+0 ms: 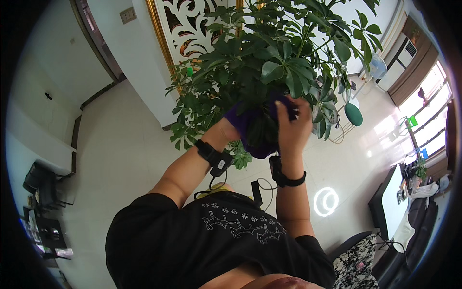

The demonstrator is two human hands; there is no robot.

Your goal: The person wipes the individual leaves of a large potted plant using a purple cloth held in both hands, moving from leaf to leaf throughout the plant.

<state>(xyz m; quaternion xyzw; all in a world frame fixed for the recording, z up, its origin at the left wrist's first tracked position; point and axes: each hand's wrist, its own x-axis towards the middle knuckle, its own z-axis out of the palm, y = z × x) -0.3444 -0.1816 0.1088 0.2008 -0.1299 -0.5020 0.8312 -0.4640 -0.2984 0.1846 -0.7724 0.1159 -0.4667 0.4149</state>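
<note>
A tall potted-type umbrella plant (274, 70) with dark green leaves rises in front of me. A purple cloth (261, 151) hangs among its lower leaves, spread beneath and around one leaf cluster. My left hand (229, 129) reaches in from the left; the cloth lies over it and hides its fingers. On the right, my right hand (295, 126) is raised beside the leaves, its thumb and bent fingers around a bunched part of the cloth. Leaves partly cover the cloth between the hands. The plant's pot is not in view.
A gold-framed carved panel (195, 27) stands behind the plant. At right are a green-seated stool (353, 115), an electric fan (377, 67) and a table (393, 202). A black chair (45, 184) is far left. Cables hang from my wrist straps.
</note>
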